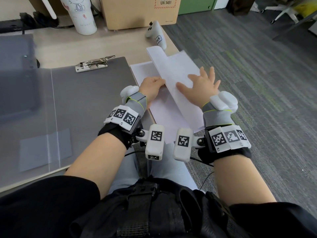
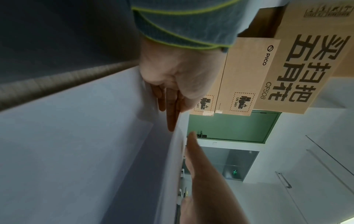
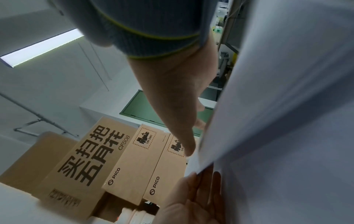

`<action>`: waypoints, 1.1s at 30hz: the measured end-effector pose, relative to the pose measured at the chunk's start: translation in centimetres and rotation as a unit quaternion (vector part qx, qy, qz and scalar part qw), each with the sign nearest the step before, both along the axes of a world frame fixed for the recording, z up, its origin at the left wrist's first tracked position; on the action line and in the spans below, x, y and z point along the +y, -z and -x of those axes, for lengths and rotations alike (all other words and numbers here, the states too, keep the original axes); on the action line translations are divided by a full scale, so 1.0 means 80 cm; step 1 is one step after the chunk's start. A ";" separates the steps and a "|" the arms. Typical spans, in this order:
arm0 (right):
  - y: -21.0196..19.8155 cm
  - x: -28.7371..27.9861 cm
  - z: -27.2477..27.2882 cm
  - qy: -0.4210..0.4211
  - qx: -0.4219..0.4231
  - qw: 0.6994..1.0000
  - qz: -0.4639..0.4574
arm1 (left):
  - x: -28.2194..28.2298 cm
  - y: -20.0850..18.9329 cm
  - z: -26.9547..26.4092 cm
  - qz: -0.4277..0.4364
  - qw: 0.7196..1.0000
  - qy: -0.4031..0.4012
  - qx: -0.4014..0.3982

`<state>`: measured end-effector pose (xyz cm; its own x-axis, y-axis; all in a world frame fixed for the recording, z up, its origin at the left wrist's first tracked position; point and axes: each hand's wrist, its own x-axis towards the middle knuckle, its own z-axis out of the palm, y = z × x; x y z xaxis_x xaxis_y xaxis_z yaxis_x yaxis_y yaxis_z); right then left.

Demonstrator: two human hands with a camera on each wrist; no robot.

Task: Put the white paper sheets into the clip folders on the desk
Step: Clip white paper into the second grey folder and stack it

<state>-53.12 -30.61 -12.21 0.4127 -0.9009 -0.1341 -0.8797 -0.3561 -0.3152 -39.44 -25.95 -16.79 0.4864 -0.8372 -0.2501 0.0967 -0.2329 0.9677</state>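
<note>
Head view alone shows the whole layout: an open grey plastic clip folder point(image 1: 89, 103) lies flat on the pale wooden bench point(image 1: 72, 48), its silver metal clip point(image 1: 94, 63) at the 12 o'clock edge. At the folder's 3 o'clock side, on the bench's corner, lies a stack of white paper sheets point(image 1: 164, 115). Above it a raised bundle of white sheets point(image 1: 173, 73) tilts up, blurred at its far end. The left hand point(image 1: 151, 87) grips the bundle's near-left edge, fingers tucked under it. The right hand point(image 1: 200, 85) lies on top of the bundle with fingers spread and nearly straight, pressing flat.

Left wrist view adds what the head view hides: the left hand point(image 2: 172, 84) has its fingers beneath the paper's edge, the thumb side above, so it pinches the sheets; the right hand's thumb point(image 2: 199, 159) lies against the same edge. Right wrist view shows the underside of the raised bundle point(image 3: 277, 106), plain white and slightly curved, with the right hand point(image 3: 178, 94) stretched along it and the left hand's fingers point(image 3: 205, 186) under its corner.

At 12 o'clock on the bench stand a white cartoon-printed tumbler point(image 1: 79, 14) and a brown cardboard box point(image 1: 140, 12); a white handheld controller point(image 1: 156, 34) lies just beyond the paper. Both wrist views show further stacked cardboard boxes point(image 2: 287, 60) and a green cabinet door point(image 2: 229, 125).
</note>
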 end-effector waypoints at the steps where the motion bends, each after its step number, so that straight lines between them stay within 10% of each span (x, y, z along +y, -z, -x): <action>1: 0.001 0.003 -0.001 -0.010 -0.004 1.000 -0.014 | 0.000 0.000 0.000 -0.002 1.000 0.002 -0.003; 16: -0.013 0.027 0.000 0.039 -0.037 0.999 -0.002 | 0.010 -0.010 0.006 0.022 0.999 0.024 -0.019; 27: -0.089 0.049 -0.011 0.136 -0.218 0.959 0.121 | 0.042 -0.049 -0.035 0.047 0.983 -0.143 -0.108; 33: -0.097 0.060 -0.029 0.044 -0.414 0.896 0.154 | 0.075 -0.093 -0.063 0.136 0.972 -0.186 -0.040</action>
<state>-50.80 -25.84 -4.42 0.1805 -0.8771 0.4452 -0.4180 -0.4781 -0.7724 -34.37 -19.98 -9.37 0.7768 -0.6298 0.0076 0.0466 0.0695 0.9965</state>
